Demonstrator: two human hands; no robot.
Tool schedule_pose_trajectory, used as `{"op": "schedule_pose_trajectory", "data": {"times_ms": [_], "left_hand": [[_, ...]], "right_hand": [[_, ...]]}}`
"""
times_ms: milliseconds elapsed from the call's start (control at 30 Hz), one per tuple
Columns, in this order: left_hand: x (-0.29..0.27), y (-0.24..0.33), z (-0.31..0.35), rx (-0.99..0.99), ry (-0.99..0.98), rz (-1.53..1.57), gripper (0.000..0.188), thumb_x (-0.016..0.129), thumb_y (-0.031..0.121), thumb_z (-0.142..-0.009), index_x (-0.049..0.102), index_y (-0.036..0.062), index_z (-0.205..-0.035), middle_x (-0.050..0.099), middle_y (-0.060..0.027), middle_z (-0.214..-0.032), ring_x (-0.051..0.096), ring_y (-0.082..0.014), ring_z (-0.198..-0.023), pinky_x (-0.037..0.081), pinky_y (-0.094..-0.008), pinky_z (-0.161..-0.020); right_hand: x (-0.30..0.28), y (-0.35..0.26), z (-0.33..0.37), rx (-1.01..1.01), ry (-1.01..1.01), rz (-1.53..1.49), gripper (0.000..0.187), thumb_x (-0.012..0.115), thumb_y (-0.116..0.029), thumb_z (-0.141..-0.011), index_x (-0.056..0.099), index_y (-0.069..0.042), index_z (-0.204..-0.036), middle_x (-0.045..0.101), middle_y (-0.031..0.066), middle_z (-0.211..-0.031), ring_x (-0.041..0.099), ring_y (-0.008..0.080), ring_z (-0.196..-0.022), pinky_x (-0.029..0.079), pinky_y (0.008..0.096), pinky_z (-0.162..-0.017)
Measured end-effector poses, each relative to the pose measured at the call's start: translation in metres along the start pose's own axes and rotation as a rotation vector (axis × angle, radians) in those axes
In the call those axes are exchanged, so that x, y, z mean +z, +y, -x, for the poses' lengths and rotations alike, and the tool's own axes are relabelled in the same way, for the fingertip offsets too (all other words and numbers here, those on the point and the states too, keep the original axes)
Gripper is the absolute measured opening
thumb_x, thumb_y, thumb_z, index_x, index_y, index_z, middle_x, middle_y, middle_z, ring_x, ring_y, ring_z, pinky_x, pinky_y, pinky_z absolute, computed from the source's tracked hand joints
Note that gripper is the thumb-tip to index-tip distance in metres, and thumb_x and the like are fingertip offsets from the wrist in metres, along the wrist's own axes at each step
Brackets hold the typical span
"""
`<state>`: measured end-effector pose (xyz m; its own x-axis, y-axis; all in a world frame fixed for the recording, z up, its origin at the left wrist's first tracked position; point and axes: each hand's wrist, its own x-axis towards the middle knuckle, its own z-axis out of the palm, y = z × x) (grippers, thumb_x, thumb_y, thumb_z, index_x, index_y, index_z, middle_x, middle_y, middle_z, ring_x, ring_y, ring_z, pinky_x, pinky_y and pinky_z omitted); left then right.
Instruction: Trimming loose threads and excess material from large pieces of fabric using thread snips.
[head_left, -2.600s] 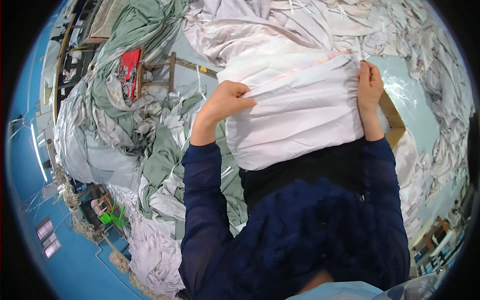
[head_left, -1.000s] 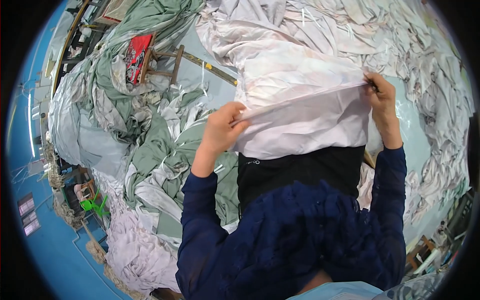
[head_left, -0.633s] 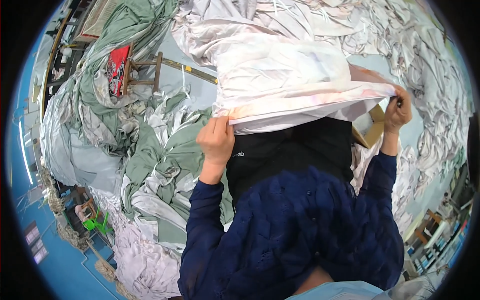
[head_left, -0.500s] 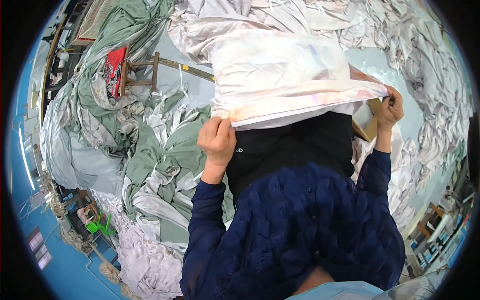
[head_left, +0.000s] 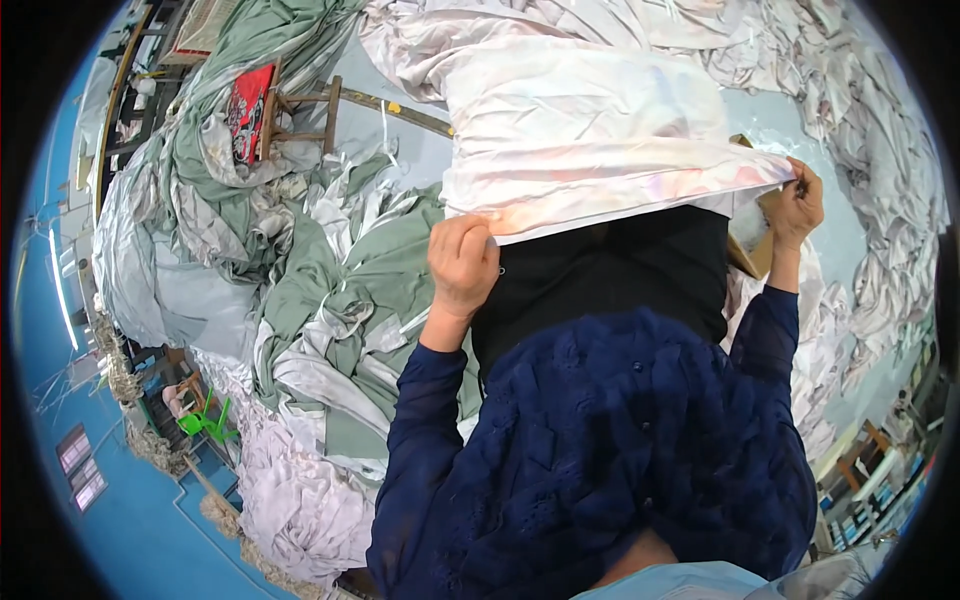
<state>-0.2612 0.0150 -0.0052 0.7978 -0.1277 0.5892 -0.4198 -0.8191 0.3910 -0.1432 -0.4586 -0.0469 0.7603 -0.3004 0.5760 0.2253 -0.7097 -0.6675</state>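
Note:
A pale fabric piece [head_left: 590, 120] with soft pink and orange tints lies across my lap and reaches away from me. Its near edge is stretched taut between my hands. At the left corner of that edge, my left hand [head_left: 465, 262] is closed on the cloth, fingers curled under. My right hand [head_left: 798, 205] pinches the right corner, slightly farther from me. Beneath the edge show my black trousers [head_left: 600, 270]. The fingertips of my left hand are partly hidden.
Green and white cloth [head_left: 390, 270] heaps up at my left, beside a small wooden stool [head_left: 328, 115] with a red printed cloth [head_left: 250, 112]. Crumpled pale fabric [head_left: 880, 180] piles along the right. An open cardboard box [head_left: 752, 252] sits near my right forearm.
In the view, both hands and the fabric have shifted slightly right and upward, along with the surroundings. Both hands keep their grip, and the edge stays taut.

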Motion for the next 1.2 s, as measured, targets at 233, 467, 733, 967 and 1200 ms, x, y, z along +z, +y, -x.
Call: {"op": "schedule_pose_trajectory", "data": {"times_ms": [233,467,733,967,1200], "left_hand": [[0.006,0.0,-0.006,-0.008,-0.072,-0.012,0.027,0.072,-0.003,-0.072,0.068,0.0055,-0.097,0.064,-0.0074,-0.085,0.06,-0.0273,-0.074,0.047,-0.0385,-0.067],[0.006,0.004,-0.009,-0.091,-0.083,0.011,0.03,0.07,-0.008,-0.073,0.07,0.0029,-0.102,0.061,-0.0086,-0.075,0.056,-0.0259,-0.065,0.045,-0.0355,-0.061],[0.012,0.004,-0.012,-0.049,-0.097,0.005,0.033,0.066,-0.007,-0.069,0.072,0.0029,-0.099,0.065,-0.0095,-0.08,0.062,-0.0273,-0.072,0.048,-0.0377,-0.066],[0.011,0.007,-0.014,-0.047,-0.043,0.057,0.03,0.064,-0.011,-0.069,0.072,0.0007,-0.096,0.064,-0.0122,-0.081,0.06,-0.0299,-0.072,0.049,-0.0376,-0.067],[0.007,0.014,-0.02,0.039,0.063,-0.017,0.033,0.067,-0.007,-0.065,0.073,0.0048,-0.095,0.062,-0.0077,-0.077,0.058,-0.027,-0.067,0.046,-0.0369,-0.062]], "right_hand": [[0.009,0.007,-0.003,-0.029,-0.241,-0.029,0.028,0.063,0.007,-0.081,0.064,-0.003,-0.107,0.066,0.008,-0.1,0.063,0.0143,-0.084,0.052,0.0261,-0.075],[0.023,-0.12,0.043,-0.099,-0.285,0.011,0.028,0.068,0.005,-0.081,0.064,-0.006,-0.106,0.059,0.002,-0.081,0.057,0.0075,-0.064,0.048,0.0222,-0.056],[0.053,-0.162,0.06,-0.215,-0.6,-0.221,0.046,0.08,-0.002,-0.066,0.065,-0.007,-0.109,0.063,0.0094,-0.088,0.065,0.0253,-0.07,0.052,0.0308,-0.06],[0.077,-0.214,0.061,-0.371,-0.681,-0.22,0.053,0.082,-0.025,-0.069,0.064,-0.01,-0.117,0.06,0.0075,-0.088,0.064,0.0249,-0.07,0.052,0.0334,-0.059],[0.095,-0.22,0.049,-0.5,-0.482,-0.307,0.035,0.064,0.001,-0.059,0.068,-0.009,-0.093,0.061,0.0085,-0.085,0.062,0.0268,-0.07,0.05,0.0348,-0.058]]}}
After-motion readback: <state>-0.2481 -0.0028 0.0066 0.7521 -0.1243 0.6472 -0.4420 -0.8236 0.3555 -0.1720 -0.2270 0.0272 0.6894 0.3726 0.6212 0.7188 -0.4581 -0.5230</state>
